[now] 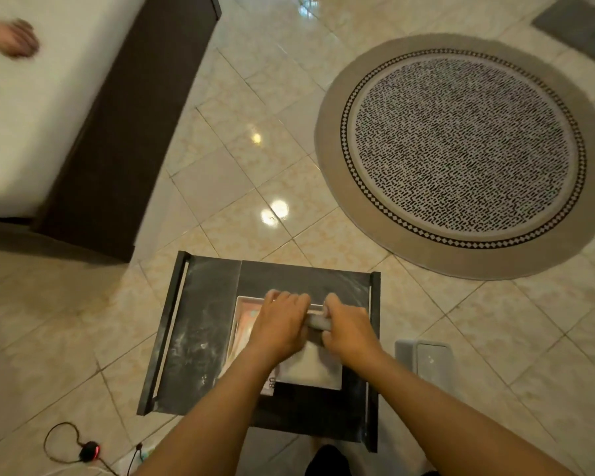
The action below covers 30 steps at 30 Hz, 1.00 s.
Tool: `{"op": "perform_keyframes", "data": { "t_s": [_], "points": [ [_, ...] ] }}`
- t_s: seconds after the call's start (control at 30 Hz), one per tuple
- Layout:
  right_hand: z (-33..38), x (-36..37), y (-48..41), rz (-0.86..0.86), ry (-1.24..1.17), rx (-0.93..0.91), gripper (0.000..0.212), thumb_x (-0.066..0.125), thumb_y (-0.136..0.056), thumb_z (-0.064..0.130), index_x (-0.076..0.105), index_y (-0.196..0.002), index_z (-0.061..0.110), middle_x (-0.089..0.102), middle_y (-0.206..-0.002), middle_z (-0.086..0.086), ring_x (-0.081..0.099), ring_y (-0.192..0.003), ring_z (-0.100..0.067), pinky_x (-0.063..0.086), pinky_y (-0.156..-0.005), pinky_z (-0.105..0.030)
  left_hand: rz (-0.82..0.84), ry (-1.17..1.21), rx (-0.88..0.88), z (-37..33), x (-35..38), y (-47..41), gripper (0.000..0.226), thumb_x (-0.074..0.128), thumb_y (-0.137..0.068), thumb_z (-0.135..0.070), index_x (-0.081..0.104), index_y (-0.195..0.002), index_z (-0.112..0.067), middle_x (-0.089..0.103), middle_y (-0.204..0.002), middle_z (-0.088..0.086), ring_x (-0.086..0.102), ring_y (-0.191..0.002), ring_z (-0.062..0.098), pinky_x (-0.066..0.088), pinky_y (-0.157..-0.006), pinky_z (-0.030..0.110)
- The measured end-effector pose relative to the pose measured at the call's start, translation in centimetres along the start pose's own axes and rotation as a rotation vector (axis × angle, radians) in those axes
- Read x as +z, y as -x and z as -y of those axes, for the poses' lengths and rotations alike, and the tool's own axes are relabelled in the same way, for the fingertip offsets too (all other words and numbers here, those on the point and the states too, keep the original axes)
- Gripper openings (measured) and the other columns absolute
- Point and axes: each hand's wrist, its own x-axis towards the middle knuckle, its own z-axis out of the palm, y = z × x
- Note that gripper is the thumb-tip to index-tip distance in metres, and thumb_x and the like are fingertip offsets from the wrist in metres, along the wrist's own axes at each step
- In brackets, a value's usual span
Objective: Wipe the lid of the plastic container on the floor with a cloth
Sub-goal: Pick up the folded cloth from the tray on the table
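Note:
My left hand (279, 326) and my right hand (348, 333) are side by side, both closed on a small grey roll that looks like a cloth (317, 323). They hover over a white shallow tray (244, 301) on a low black stand (200, 324). A pale square sheet (311, 371) lies under my wrists. On the floor just right of the stand is a grey plastic container with its lid (426, 359), apart from both hands and partly hidden by my right forearm.
A round patterned rug (461, 149) lies at the far right. A white bed in a dark frame (117, 132) fills the upper left, with another person's hand (16, 37) resting on it. A black cable with a red-lit switch (90, 450) lies at the lower left on the tiled floor.

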Motion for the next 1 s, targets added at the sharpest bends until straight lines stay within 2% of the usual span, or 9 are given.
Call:
{"op": "perform_keyframes", "data": {
  "t_s": [0.1, 0.23, 0.4, 0.5, 0.63, 0.73, 0.8, 0.93, 1.0],
  "points": [
    [0.5, -4.0, 1.2, -0.040, -0.114, 0.006, 0.032, 0.069, -0.081, 0.015, 0.044, -0.098, 0.027, 0.061, -0.093, -0.002, 0.059, -0.082, -0.021, 0.051, -0.066, -0.034, 0.071, 0.151, -0.105, -1.0, -4.4, 0.5, 0.021, 0.064, -0.086, -0.027, 0.043, -0.091, -0.027, 0.057, -0.081, -0.007, 0.056, -0.083, 0.020, 0.046, -0.086, 0.035],
    [0.4, -10.0, 2.8, -0.049, -0.317, 0.017, 0.036, 0.074, -0.077, 0.010, 0.054, -0.100, 0.029, 0.057, -0.092, 0.007, 0.054, -0.076, -0.002, 0.041, -0.056, -0.010, 0.140, 0.439, -0.255, -2.7, -9.9, 0.6, 0.013, 0.074, -0.080, -0.016, 0.066, -0.089, -0.012, 0.068, -0.088, 0.009, 0.066, -0.083, 0.024, 0.059, -0.079, 0.044],
    [-1.5, -17.3, 5.6, -0.008, -0.609, -0.068, 0.015, 0.069, -0.084, 0.021, 0.068, -0.099, 0.025, 0.070, -0.091, 0.002, 0.067, -0.087, -0.013, 0.054, -0.068, -0.021, 0.053, 0.857, -0.224, -6.7, -14.8, 0.8, 0.009, 0.070, -0.087, -0.015, 0.068, -0.088, -0.006, 0.066, -0.093, 0.022, 0.064, -0.084, 0.024, 0.054, -0.079, 0.033],
    [-2.8, -20.6, 7.2, -0.013, -0.739, -0.099, 0.016, 0.064, -0.092, 0.025, 0.062, -0.104, 0.034, 0.070, -0.103, 0.001, 0.068, -0.096, -0.015, 0.059, -0.075, -0.026, -0.082, 1.106, -0.220, -10.5, -16.2, 0.3, 0.022, 0.067, -0.091, -0.027, 0.067, -0.108, -0.014, 0.069, -0.106, 0.011, 0.066, -0.098, 0.023, 0.055, -0.080, 0.031],
    [-5.0, -24.0, 8.7, -0.097, -0.830, -0.044, 0.017, 0.058, -0.096, 0.033, 0.058, -0.113, 0.031, 0.068, -0.111, -0.001, 0.067, -0.101, -0.016, 0.060, -0.087, -0.040, -0.222, 1.281, -0.299, -16.4, -16.4, -1.7, 0.029, 0.065, -0.093, -0.038, 0.064, -0.118, -0.024, 0.070, -0.111, 0.003, 0.070, -0.095, 0.016, 0.060, -0.076, 0.031],
    [-7.3, -26.1, 10.4, -0.094, -0.909, -0.016, 0.025, 0.057, -0.097, 0.027, 0.053, -0.122, 0.022, 0.067, -0.114, -0.003, 0.068, -0.100, -0.018, 0.062, -0.081, -0.039, -0.281, 1.298, -0.405, -20.2, -15.6, -3.4, 0.030, 0.058, -0.097, -0.040, 0.060, -0.121, -0.021, 0.069, -0.112, 0.005, 0.068, -0.100, 0.021, 0.060, -0.079, 0.035],
    [-9.4, -27.0, 11.6, -0.004, -0.955, -0.035, 0.044, 0.063, -0.092, 0.016, 0.043, -0.131, 0.022, 0.062, -0.123, -0.005, 0.066, -0.104, -0.022, 0.062, -0.073, -0.036, -0.288, 1.296, -0.452, -22.3, -14.8, -4.2, 0.030, 0.055, -0.099, -0.039, 0.057, -0.123, -0.019, 0.067, -0.113, 0.006, 0.067, -0.100, 0.023, 0.060, -0.080, 0.038],
    [-14.2, -27.3, 13.3, 0.053, -1.016, -0.085, 0.097, 0.062, -0.079, -0.013, 0.022, -0.143, 0.047, 0.060, -0.128, -0.010, 0.070, -0.098, -0.024, 0.061, -0.068, -0.036, -0.241, 1.329, -0.545, -25.7, -12.7, -4.5, 0.031, 0.060, -0.097, -0.031, 0.054, -0.122, -0.014, 0.066, -0.112, 0.012, 0.067, -0.098, 0.027, 0.060, -0.083, 0.044],
    [-16.3, -26.9, 13.7, 0.021, -1.054, -0.100, 0.095, 0.060, -0.078, -0.018, 0.032, -0.141, 0.048, 0.061, -0.125, -0.015, 0.071, -0.091, -0.026, 0.060, -0.067, -0.040, -0.176, 1.367, -0.565, -27.2, -11.3, -4.1, 0.041, 0.068, -0.092, -0.026, 0.046, -0.125, -0.016, 0.061, -0.112, 0.012, 0.066, -0.098, 0.029, 0.061, -0.076, 0.042]
  ]
}}
